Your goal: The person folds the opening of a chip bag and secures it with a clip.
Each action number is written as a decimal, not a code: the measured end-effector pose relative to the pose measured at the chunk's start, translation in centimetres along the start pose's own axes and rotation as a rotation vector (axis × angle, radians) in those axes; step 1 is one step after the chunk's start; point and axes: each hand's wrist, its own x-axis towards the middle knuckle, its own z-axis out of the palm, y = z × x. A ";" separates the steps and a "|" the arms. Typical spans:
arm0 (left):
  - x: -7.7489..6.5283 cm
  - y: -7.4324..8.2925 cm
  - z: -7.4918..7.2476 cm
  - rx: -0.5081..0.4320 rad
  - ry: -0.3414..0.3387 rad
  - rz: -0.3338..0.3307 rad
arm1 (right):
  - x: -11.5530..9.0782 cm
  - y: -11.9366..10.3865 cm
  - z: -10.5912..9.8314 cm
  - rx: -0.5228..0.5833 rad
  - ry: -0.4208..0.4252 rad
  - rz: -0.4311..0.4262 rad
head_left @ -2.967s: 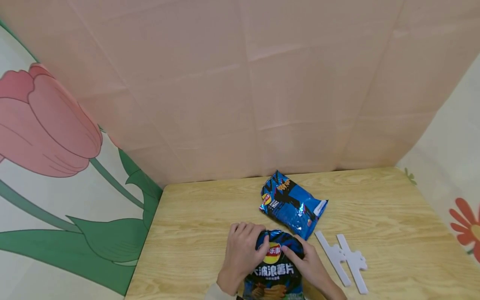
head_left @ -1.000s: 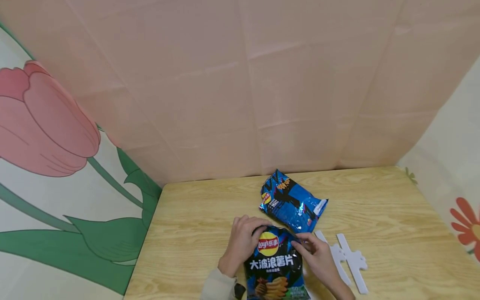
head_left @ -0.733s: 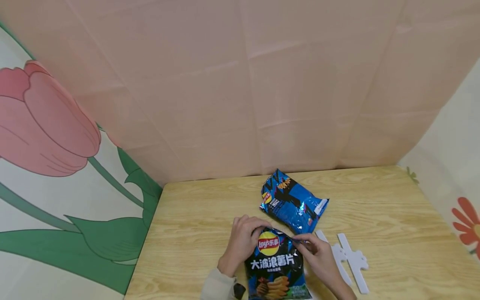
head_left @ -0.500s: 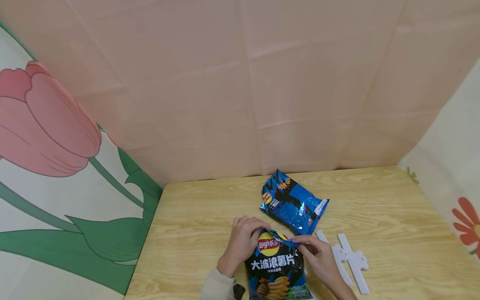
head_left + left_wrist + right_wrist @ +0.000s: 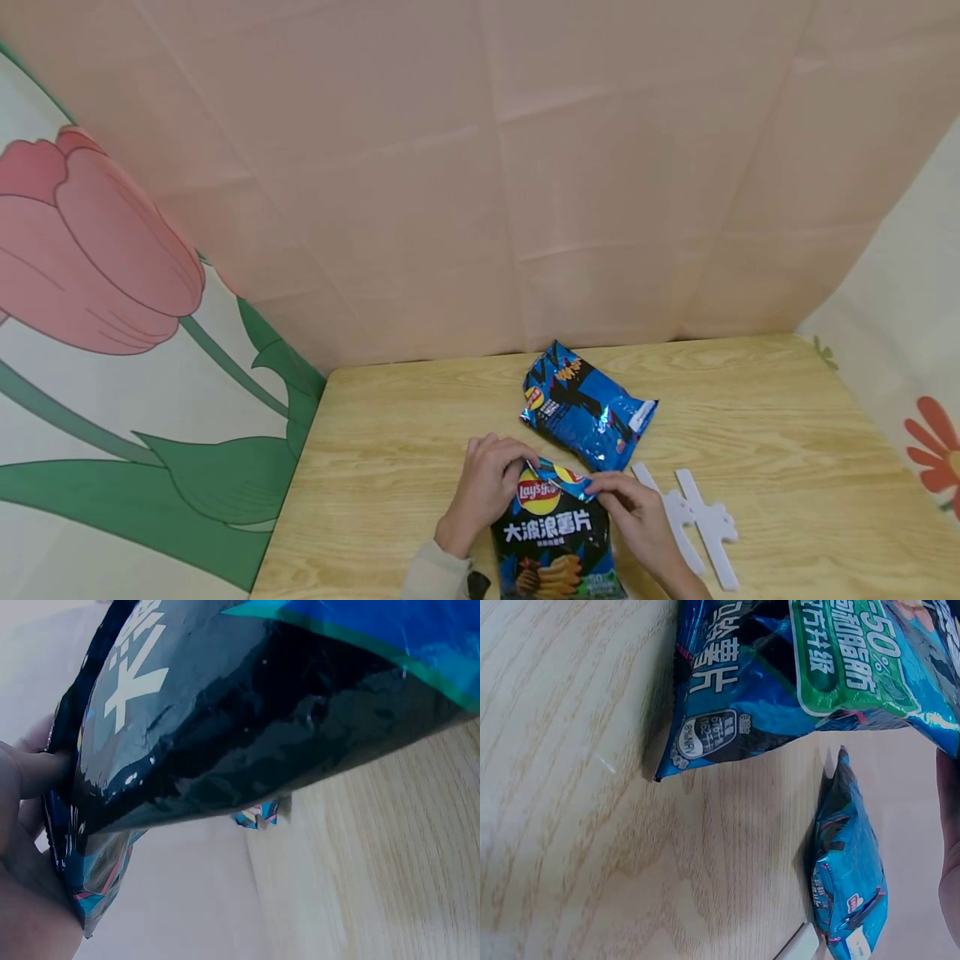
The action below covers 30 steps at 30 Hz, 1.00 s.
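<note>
A black and blue bag of potato chips [image 5: 547,542] stands near the front of the table, its printed front facing me. My left hand [image 5: 487,483] pinches the bag's top left corner between thumb and fingers, seen close up in the left wrist view. At the top right corner, my right hand [image 5: 637,512] pinches the edge. Between the hands the top seam is folded forward, so a shiny blue strip with part of a logo overlaps the front label. In the right wrist view the chip bag [image 5: 780,682] shows a lower corner close over the wood; only a sliver of that hand appears.
Behind lies a second blue chip bag [image 5: 588,408], tilted on the wooden table [image 5: 405,433]. Two white flat clips [image 5: 705,527] with shaped edges lie to the right of my right hand. A pinkish cloth [image 5: 487,208] hangs along the table's back edge.
Both hands have straightened the bag's top, and the right hand has turned its top edge forward and down, bringing the blue back strip into view. The second bag and clips stay put.
</note>
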 end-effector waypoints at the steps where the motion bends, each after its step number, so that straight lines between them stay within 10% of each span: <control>1: 0.0 0.1 0.0 0.000 0.001 0.001 | 0.0 0.0 0.0 -0.001 -0.001 0.004; 16: 0.1 0.5 -0.3 0.000 -0.026 -0.014 | 0.1 -1.0 0.6 0.057 0.031 0.247; 30: 0.3 0.6 -0.3 0.046 -0.059 -0.109 | 0.3 -0.8 0.9 0.026 0.048 0.234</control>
